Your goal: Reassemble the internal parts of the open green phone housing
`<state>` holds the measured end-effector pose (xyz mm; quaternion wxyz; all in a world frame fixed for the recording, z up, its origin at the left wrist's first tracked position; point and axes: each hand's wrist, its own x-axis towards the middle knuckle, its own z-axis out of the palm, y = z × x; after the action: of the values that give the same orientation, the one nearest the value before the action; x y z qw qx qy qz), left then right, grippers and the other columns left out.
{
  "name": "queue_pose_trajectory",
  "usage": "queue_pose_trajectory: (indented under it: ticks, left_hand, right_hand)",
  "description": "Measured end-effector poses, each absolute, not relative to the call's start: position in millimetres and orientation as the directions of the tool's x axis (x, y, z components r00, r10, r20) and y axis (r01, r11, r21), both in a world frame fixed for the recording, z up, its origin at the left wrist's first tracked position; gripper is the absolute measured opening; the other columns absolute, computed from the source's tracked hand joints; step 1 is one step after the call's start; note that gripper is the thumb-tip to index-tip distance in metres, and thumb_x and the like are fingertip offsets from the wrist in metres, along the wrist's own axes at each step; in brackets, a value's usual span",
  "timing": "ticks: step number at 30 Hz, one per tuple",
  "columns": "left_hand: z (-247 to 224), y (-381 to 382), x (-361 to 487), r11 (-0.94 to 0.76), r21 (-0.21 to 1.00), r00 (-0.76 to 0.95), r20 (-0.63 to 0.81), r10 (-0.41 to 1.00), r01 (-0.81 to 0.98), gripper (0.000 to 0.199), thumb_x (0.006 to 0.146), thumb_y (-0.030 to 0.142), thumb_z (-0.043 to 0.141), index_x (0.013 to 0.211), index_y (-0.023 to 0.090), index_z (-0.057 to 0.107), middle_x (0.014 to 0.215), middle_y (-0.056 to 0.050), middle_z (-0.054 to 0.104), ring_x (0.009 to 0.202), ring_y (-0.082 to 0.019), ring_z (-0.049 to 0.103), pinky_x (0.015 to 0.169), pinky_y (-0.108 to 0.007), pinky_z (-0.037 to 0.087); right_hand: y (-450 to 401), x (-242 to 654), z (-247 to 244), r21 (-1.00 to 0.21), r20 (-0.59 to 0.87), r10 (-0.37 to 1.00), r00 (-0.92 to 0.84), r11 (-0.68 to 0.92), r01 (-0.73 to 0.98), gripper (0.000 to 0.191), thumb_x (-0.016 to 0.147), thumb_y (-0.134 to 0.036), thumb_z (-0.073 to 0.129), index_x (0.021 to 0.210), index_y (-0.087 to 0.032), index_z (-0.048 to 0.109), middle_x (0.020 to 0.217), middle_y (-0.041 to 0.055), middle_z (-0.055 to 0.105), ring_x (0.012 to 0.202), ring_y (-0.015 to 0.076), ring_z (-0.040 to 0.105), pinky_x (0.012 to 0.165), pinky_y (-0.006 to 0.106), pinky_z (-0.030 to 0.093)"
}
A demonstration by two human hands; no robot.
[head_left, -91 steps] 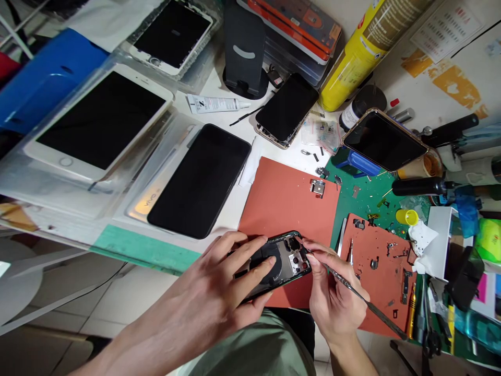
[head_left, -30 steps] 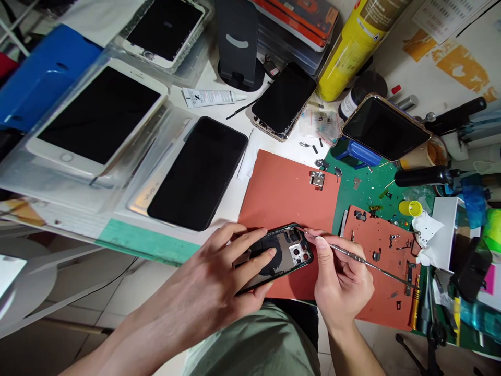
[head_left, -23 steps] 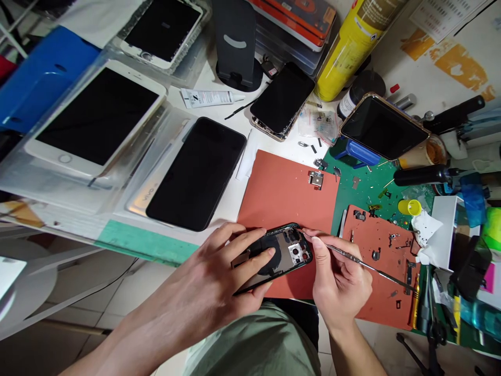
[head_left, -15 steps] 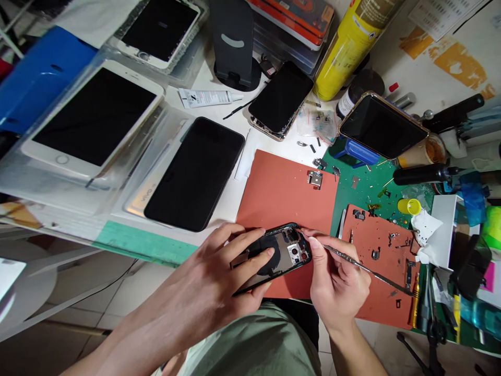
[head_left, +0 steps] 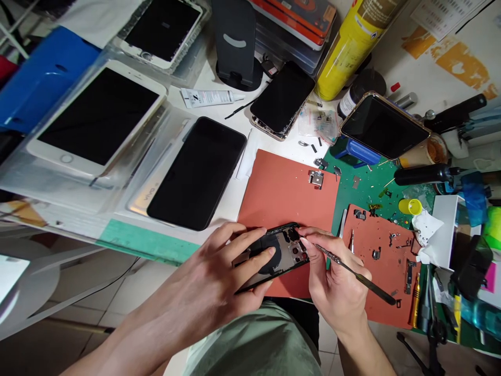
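Two mats [head_left: 285, 193], loose parts [head_left: 376, 254], held phone shell [head_left: 277, 261]

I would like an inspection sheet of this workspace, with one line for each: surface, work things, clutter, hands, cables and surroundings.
Surface: red mat on white table; green mat beside.
Work things: opened phone shell; metal tool angled at its corner.
Clutter: loose parts on second red mat.
Hands: left hand holds shell; right hand grips tool.
Cables: thin cord below table edge.
Surroundings: yellow can, phone stand, tiled floor.
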<state>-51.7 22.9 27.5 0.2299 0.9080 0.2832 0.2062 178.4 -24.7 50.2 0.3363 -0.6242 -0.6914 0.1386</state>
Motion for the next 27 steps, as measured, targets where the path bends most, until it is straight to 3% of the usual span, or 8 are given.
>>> queue_pose_trajectory:
  ticks: [2, 5, 8, 10, 12, 17, 21, 27]
  left_hand:
    - [27.7, 22.5, -51.2, -0.707, 0.558, 0.741, 0.225, 0.633, 0.435, 0.029, 0.1, 0.017, 0.072, 0.129, 0.021, 0.073, 0.132, -0.013, 0.077, 0.124, -0.033, 0.071, 0.109, -0.061, 0.059]
    - [27.5, 21.9, -51.8, -0.696, 0.581, 0.74, 0.224, 0.635, 0.421, 0.027, 0.1, 0.017, 0.073, 0.126, 0.024, 0.074, 0.129, -0.009, 0.079, 0.127, -0.032, 0.07, 0.111, -0.061, 0.058]
    - [27.9, 23.0, -52.9, -0.715, 0.567, 0.74, 0.254, 0.623, 0.408, 0.029, 0.098, 0.018, 0.075, 0.128, 0.02, 0.074, 0.131, -0.012, 0.078, 0.127, -0.033, 0.069, 0.111, -0.06, 0.058]
    - [29.5, 24.8, -53.1, -0.71, 0.567, 0.734, 0.25, 0.632, 0.418, 0.032, 0.098, 0.018, 0.076, 0.129, 0.017, 0.074, 0.134, -0.015, 0.076, 0.125, -0.034, 0.068, 0.11, -0.059, 0.059]
    - [31.5, 26.7, -52.7, -0.708, 0.567, 0.737, 0.241, 0.631, 0.421, 0.032, 0.098, 0.017, 0.075, 0.129, 0.016, 0.074, 0.132, -0.016, 0.076, 0.124, -0.034, 0.068, 0.109, -0.057, 0.059]
    - [30.5, 24.3, -51.1, -0.744, 0.502, 0.742, 0.263, 0.617, 0.441, 0.028, 0.097, 0.017, 0.074, 0.125, 0.013, 0.076, 0.131, -0.019, 0.075, 0.122, -0.036, 0.067, 0.102, -0.057, 0.063]
    - [23.1, 14.4, -50.1, -0.719, 0.468, 0.707, 0.244, 0.664, 0.514, 0.028, 0.099, 0.023, 0.074, 0.126, 0.014, 0.075, 0.14, -0.019, 0.071, 0.124, -0.038, 0.064, 0.101, -0.06, 0.064]
    - [20.9, 6.4, -45.4, -0.755, 0.38, 0.717, 0.27, 0.643, 0.534, 0.021, 0.1, 0.019, 0.073, 0.12, 0.018, 0.077, 0.138, -0.018, 0.072, 0.125, -0.04, 0.065, 0.1, -0.063, 0.064]
  right_hand:
    - [-26.2, 177.6, 50.6, -0.633, 0.292, 0.956, 0.034, 0.167, 0.756, 0.021, 0.104, -0.005, 0.063, 0.117, -0.02, 0.07, 0.106, 0.0053, 0.083, 0.1, 0.0186, 0.084, 0.087, 0.028, 0.07]
    - [-30.7, 175.3, 53.0, -0.728, 0.327, 0.915, 0.236, 0.084, 0.681, 0.02, 0.1, -0.006, 0.07, 0.112, -0.021, 0.075, 0.104, 0.0029, 0.084, 0.092, 0.0193, 0.085, 0.087, 0.032, 0.071]
    - [-37.9, 176.9, 57.3, -0.796, 0.438, 0.759, 0.483, 0.077, 0.601, 0.02, 0.095, -0.005, 0.076, 0.107, -0.021, 0.078, 0.098, 0.002, 0.083, 0.09, 0.0228, 0.084, 0.085, 0.04, 0.071]
    - [-45.6, 181.4, 60.0, -0.778, 0.514, 0.672, 0.533, 0.104, 0.619, 0.021, 0.093, -0.004, 0.078, 0.103, -0.021, 0.08, 0.093, 0.0017, 0.081, 0.087, 0.0231, 0.082, 0.078, 0.04, 0.068]
    - [-56.2, 186.8, 61.3, -0.747, 0.536, 0.676, 0.507, 0.1, 0.657, 0.021, 0.091, -0.003, 0.08, 0.101, -0.022, 0.083, 0.092, 0.0024, 0.08, 0.085, 0.0225, 0.079, 0.074, 0.038, 0.065]
    - [-83.2, 193.0, 59.4, -0.716, 0.415, 0.798, 0.436, -0.009, 0.698, 0.026, 0.092, -0.003, 0.08, 0.108, -0.023, 0.083, 0.091, 0.0017, 0.078, 0.076, 0.017, 0.074, 0.065, 0.03, 0.059]
    - [-91.9, 198.3, 60.7, -0.76, 0.231, 0.915, 0.33, -0.043, 0.649, 0.033, 0.101, -0.007, 0.067, 0.127, -0.025, 0.077, 0.104, 0.0061, 0.077, 0.084, 0.0184, 0.077, 0.071, 0.03, 0.065]
    - [-97.6, 202.2, 74.3, -0.856, -0.091, 0.994, 0.068, -0.113, 0.504, 0.068, 0.106, -0.011, 0.047, 0.171, -0.032, 0.039, 0.133, 0.015, 0.069, 0.102, 0.0225, 0.08, 0.082, 0.036, 0.071]
